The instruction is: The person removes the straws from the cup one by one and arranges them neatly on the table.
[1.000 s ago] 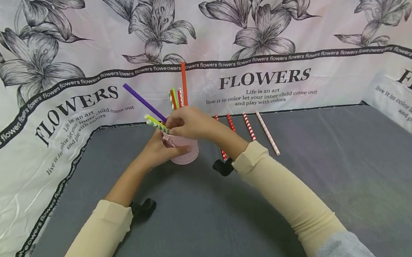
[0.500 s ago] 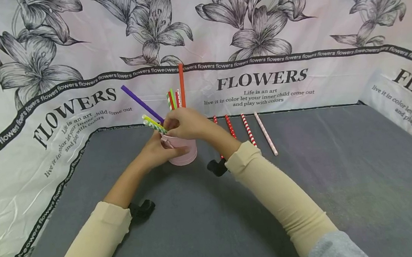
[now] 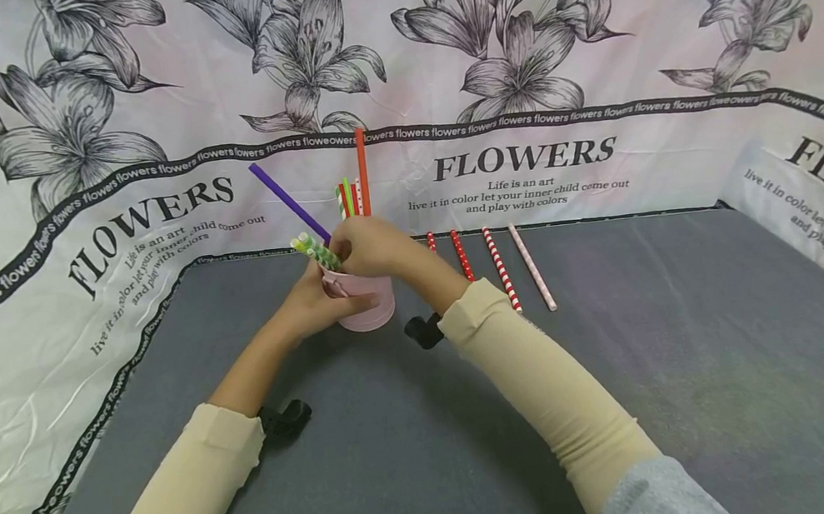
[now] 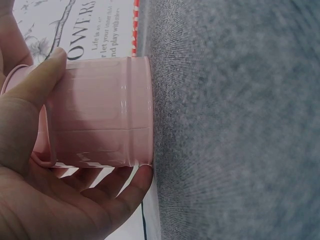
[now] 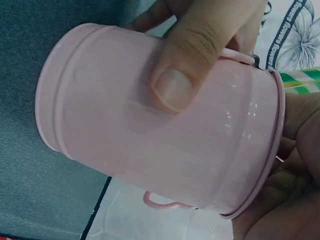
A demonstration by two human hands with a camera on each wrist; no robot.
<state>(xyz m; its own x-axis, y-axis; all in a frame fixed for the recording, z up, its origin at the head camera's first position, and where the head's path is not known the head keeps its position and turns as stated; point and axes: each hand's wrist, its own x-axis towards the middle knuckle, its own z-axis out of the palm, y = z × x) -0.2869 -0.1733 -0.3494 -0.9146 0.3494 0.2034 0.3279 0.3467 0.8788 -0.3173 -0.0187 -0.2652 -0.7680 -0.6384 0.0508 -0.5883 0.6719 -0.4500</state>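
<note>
A small pink bucket [image 3: 376,311] with a handle stands on the dark grey table. My left hand [image 3: 317,300] grips its side, the thumb across the front and the fingers around the back. At the bucket's mouth, the curled fingers of my right hand [image 3: 378,248] pinch green-and-white patterned straws [image 3: 321,254] that lean left over the rim; the fingertips are hidden. A long purple straw [image 3: 289,201] also slants left. Behind the right hand an orange straw [image 3: 363,174] stands upright beside shorter green and red-patterned straws [image 3: 349,198].
Several red-and-white straws, among them a striped straw [image 3: 501,268] and a dotted straw [image 3: 461,254], lie right of the bucket with a pale pink straw [image 3: 532,268]. My right forearm partly covers some. A flower-printed cloth [image 3: 528,186] hangs behind the table.
The green-and-white straws at the rim have turned and shifted slightly right, and the purple straw's tip has moved a little. My right forearm has swung slightly left; my left hand stays on the bucket.
</note>
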